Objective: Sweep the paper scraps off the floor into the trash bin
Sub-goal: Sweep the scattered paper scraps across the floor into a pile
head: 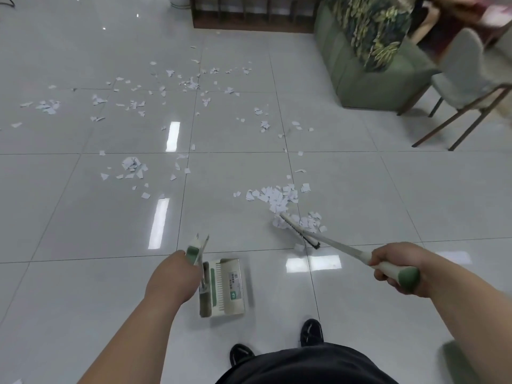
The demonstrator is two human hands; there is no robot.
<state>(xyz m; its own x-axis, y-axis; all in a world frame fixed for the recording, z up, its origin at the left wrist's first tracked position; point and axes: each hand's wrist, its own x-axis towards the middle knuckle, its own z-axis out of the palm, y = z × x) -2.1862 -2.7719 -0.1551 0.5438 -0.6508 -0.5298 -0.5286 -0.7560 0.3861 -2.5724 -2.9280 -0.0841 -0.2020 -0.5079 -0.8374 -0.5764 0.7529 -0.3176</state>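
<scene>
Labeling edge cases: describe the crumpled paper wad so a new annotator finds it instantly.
Start at the dustpan held low centre by the left hand. Look up-left to the scrap cluster just under the mid-frame tile seam. The crumpled wad is its only balled-up piece; neighbours lie flat.

I see torn white paper scraps (133,105) scattered widely over the floor (374,189). A denser heap (274,196) lies against my broom (300,232).

One wide-angle head camera looks forward and down across glossy pale-grey floor tiles (360,176) toward a green upholstered sofa (357,79); the left hand (171,275) and right hand (396,266) lie far nearer.
</scene>
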